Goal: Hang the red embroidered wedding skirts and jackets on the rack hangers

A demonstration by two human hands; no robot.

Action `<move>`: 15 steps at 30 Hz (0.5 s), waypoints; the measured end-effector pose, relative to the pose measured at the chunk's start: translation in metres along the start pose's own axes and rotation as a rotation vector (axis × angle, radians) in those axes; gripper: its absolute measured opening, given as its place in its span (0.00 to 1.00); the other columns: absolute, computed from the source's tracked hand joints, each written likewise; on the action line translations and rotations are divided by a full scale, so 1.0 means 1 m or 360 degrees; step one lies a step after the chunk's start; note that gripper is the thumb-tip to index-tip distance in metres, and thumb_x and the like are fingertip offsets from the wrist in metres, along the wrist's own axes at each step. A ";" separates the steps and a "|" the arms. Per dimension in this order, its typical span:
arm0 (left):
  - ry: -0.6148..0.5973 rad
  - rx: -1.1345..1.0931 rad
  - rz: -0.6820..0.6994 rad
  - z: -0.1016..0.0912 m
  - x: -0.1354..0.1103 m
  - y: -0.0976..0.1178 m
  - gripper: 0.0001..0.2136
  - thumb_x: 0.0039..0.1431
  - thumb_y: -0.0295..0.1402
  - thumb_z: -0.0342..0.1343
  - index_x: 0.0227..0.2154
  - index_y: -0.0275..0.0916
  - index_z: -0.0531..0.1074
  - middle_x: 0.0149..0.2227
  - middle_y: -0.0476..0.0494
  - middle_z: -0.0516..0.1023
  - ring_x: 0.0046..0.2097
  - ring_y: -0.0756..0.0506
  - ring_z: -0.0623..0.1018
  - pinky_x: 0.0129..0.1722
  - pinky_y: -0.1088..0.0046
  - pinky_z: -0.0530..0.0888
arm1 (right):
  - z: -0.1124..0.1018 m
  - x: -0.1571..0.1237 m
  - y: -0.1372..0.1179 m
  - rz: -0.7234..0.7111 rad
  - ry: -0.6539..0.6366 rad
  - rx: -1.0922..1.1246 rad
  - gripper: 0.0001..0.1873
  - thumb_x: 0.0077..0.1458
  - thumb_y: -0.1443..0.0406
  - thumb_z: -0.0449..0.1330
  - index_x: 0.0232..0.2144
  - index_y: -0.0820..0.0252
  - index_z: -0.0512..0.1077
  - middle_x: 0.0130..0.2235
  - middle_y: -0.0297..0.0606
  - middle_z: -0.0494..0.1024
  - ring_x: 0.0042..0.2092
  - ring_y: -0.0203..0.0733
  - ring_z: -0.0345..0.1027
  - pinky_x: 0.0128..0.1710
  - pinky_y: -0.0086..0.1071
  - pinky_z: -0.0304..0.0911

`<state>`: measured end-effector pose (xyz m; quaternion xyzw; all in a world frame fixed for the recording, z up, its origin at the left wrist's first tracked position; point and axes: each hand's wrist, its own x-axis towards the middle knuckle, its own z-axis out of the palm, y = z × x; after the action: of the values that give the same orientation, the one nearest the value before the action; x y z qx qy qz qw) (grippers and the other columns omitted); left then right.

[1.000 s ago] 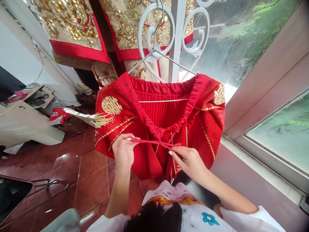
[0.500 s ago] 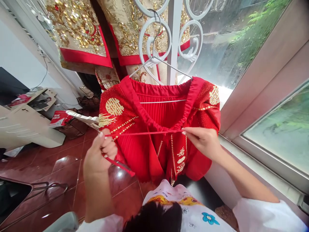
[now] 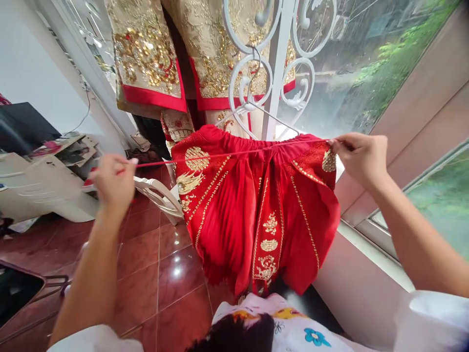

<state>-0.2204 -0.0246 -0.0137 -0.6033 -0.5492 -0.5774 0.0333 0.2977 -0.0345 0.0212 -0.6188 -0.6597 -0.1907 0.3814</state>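
A red pleated skirt (image 3: 256, 205) with gold embroidery hangs from a white hanger (image 3: 252, 105) on a white scrolled metal stand (image 3: 278, 63). A thin red drawstring (image 3: 227, 155) runs taut across its gathered waistband. My left hand (image 3: 112, 178) is out to the left, closed on one end of the string. My right hand (image 3: 361, 156) is out to the right by the skirt's top corner, pinching the other end. My arms are spread wide apart.
Gold-sequinned garments with red trim (image 3: 150, 58) hang behind the skirt. A window (image 3: 366, 58) and its sill (image 3: 370, 249) run along the right. A white plastic chair (image 3: 157, 195), cluttered white furniture (image 3: 44, 181) and red floor tiles (image 3: 172, 274) lie at the left.
Both hands moved up and outward, pulling the drawstring tight. The skirt's waist, open a second ago, is now gathered shut and the skirt hangs straighter.
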 end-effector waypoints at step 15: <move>-0.0636 0.0527 0.1047 0.181 -0.087 0.106 0.13 0.63 0.38 0.44 0.40 0.40 0.72 0.37 0.35 0.75 0.37 0.40 0.70 0.37 0.61 0.61 | 0.026 -0.011 -0.043 -0.1332 -0.0316 -0.0338 0.26 0.56 0.74 0.51 0.56 0.55 0.64 0.60 0.40 0.62 0.62 0.54 0.48 0.55 0.51 0.54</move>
<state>-0.0032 0.0015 -0.0743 -0.8331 -0.4083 -0.3115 0.2052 0.2492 -0.0301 0.0059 -0.3495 -0.8636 -0.3351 0.1404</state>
